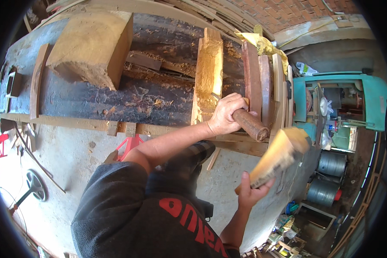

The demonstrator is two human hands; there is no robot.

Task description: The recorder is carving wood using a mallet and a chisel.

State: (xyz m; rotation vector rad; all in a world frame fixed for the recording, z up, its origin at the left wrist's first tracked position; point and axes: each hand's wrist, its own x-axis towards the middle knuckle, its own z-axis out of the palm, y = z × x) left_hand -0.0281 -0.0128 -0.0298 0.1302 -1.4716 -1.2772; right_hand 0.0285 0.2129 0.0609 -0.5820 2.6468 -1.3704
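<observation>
My left hand (227,112) grips a chisel (251,125) by its round, brown wooden handle, its metal end resting on a pale yellow, rough-cut length of wood (208,64) lying across the dark bench top (150,101). My right hand (251,193) is closed round the narrow end of a yellowish wooden mallet (282,152), raised below and right of the chisel and slightly blurred. A large squared wood block (89,45) sits at the left of the bench, beside a narrow wooden strip (39,81). Several reddish and pale boards (253,81) lie right of the yellow piece.
A teal machine (375,101) stands right of the bench, with metal drums (331,163) on the floor beyond. A yellow sack (264,41) lies at the bench's far edge. A red metal stand (129,148) and a black handwheel (36,185) are low on the left.
</observation>
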